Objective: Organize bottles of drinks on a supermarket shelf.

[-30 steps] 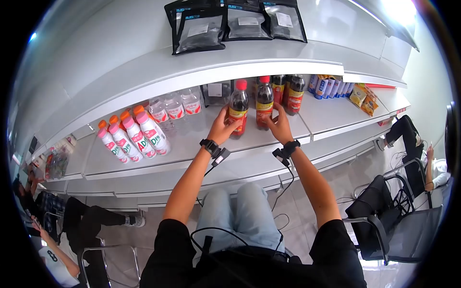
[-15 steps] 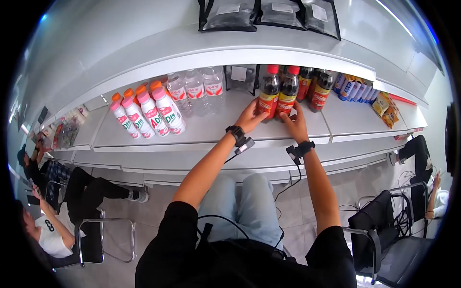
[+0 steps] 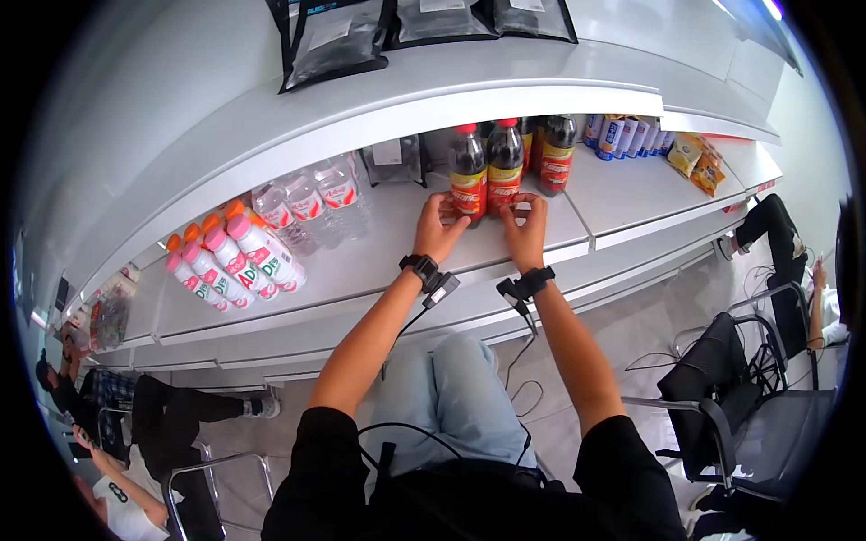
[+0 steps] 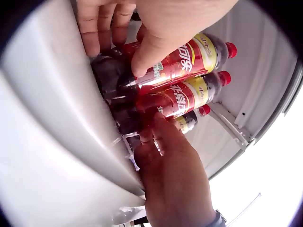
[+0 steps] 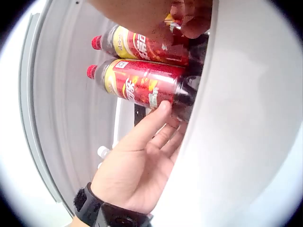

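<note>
My left hand point(image 3: 437, 230) holds the left cola bottle point(image 3: 468, 185) down low: thumb point(image 5: 154, 118) across the bottom of the red label, the other fingers point(image 4: 105, 28) bent round the outer side near the base. I take it that so low a hold leaves the neck clear under the upper shelf point(image 3: 559, 96), whose lip runs just over the red caps in my head view, and lets me steer the bottle by its footing rather than tip it.

My right hand point(image 3: 526, 236) is at the right cola bottle point(image 3: 504, 178), on the opposite flank, thumb against the label and fingers bent in beside the base (whether they truly grip or merely steady it, I cannot tell). With a hand on each outer side, the pair stands upright between them, side by side, touching or very nearly; that seems a sound way of lining them up.

Both are near the front of the lower shelf point(image 3: 388, 230), labels towards me, which I'd judge makes them easy to read and reach. More cola bottles point(image 3: 557, 162) stand behind and to the right. Over to the left, the water bottles point(image 3: 339, 194) and the AD milk bottles point(image 3: 266, 257) have their own groups, like beside like.
</note>
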A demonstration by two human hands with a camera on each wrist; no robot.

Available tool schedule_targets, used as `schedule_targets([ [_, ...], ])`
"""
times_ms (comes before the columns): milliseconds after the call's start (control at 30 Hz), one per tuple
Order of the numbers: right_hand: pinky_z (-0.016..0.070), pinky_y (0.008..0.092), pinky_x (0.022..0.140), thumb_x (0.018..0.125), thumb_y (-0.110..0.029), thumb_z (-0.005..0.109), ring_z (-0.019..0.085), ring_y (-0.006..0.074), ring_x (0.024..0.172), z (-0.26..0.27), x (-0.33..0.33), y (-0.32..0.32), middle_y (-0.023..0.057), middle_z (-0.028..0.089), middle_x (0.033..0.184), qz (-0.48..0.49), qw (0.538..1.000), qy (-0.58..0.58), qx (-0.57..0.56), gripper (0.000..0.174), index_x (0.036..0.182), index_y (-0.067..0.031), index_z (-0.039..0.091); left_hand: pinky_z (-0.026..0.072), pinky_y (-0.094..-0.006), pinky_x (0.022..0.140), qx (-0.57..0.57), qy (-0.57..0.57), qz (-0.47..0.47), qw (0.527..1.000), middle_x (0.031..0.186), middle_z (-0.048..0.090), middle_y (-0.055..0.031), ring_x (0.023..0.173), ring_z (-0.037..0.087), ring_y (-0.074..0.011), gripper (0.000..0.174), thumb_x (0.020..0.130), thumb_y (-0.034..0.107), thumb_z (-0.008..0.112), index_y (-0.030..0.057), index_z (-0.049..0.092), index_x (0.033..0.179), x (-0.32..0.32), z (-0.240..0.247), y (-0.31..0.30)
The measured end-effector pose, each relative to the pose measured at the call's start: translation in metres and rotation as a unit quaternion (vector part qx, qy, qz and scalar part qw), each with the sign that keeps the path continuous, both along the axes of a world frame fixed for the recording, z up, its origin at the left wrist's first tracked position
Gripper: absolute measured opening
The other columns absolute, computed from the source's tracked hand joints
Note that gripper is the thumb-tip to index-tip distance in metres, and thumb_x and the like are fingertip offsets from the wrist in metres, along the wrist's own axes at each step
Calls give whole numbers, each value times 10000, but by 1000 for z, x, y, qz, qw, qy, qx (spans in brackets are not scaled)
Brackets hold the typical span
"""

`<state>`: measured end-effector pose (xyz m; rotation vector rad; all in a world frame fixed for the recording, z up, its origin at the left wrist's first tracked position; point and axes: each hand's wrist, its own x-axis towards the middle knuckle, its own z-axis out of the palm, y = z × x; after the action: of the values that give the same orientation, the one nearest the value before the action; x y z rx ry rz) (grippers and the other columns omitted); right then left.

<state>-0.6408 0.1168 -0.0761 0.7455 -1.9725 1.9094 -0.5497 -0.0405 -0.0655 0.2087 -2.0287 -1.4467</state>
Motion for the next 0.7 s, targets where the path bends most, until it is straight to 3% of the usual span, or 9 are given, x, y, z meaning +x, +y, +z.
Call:
schedule_targets([
  [67,571,260,650,861,-25,666,597,163,894,10,4,1,99,435,1132,-9,998,-69,-8,302,1118,-14,507,536,-327,846,-21,-17,13,1000,1076,609,-112,968,633,-196,526,792,108,759,28,475,1227,-14,2,7],
  [167,603,259,621,867,2,636,595,174,960,4,-3,-5,111,388,1167,-6,996,-66,-54,281,1125,-22,529,532,-320,838,-32,1,25,999,1054,630,-122,962,641,-192,525,780,127,777,20,494,1208,-47,-11,8],
  [200,603,275,685,870,42,590,578,196,1030,3,-3,-4,125,382,1223,-1,997,-60,-50,344,1199,-37,533,531,-319,836,-23,-4,24,999,1047,637,-123,955,645,-193,520,777,126,780,18,499,1200,-55,-12,9],
  [300,514,343,883,841,56,568,561,249,1057,-14,-17,-7,168,409,1246,-42,999,0,-33,428,1258,-21,514,529,-316,832,-4,12,32,999,1015,657,-119,934,655,-193,499,772,126,785,14,513,1174,-82,-24,14],
  [333,433,378,993,834,62,536,549,276,1092,-12,-15,-5,194,392,1307,-29,998,-29,-39,493,1317,-19,487,528,-315,831,3,20,37,999,1003,664,-117,927,658,-193,490,771,126,786,13,517,1165,-83,-25,17],
  [567,455,364,970,828,58,538,546,266,1099,0,-4,-5,195,389,1316,-62,998,-2,-16,503,1323,-10,483,527,-323,839,9,2,35,999,1025,669,-109,934,658,-190,396,793,145,773,1,559,1094,-76,-17,17],
  [700,475,353,936,817,55,553,563,262,1056,-7,-8,-7,190,429,1277,-76,997,29,-15,406,1217,-7,532,524,-336,848,9,18,10,1000,1049,667,-98,954,653,-193,371,823,156,747,16,568,1116,-80,-28,12],
])
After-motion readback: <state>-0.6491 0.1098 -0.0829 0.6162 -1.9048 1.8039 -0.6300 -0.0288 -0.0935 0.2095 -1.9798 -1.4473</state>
